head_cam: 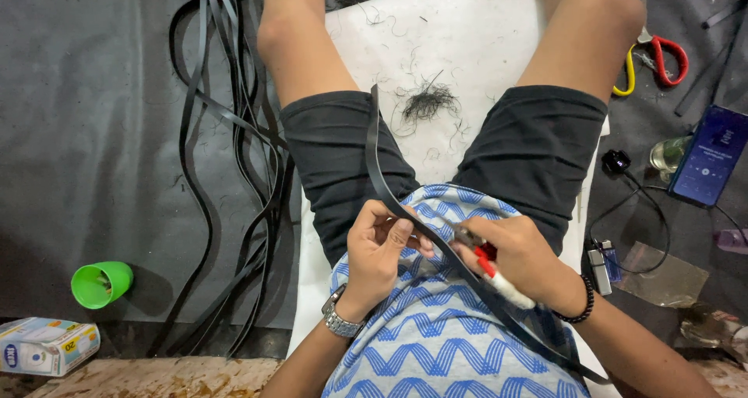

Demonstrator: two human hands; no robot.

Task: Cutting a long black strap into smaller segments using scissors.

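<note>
Presently 1 black strip (389, 199) pinched in left hand (379, 251) fingers; right hand (520, 259) fingers clamped on red-handled tool (485, 264) against it. Trimmings (427, 102) lie beyond the fingers, many loose strips (234, 133) left of them, apparently unworked.

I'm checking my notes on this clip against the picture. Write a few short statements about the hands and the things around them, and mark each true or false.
1. The left hand pinches a black strip. True.
2. The right hand holds scissors. False: it holds a red-and-white tool; the scissors lie on the floor.
3. The green cup lies on its side. True.
4. The phone rests on the person's lap. False: it lies on the floor at the person's right.
</note>
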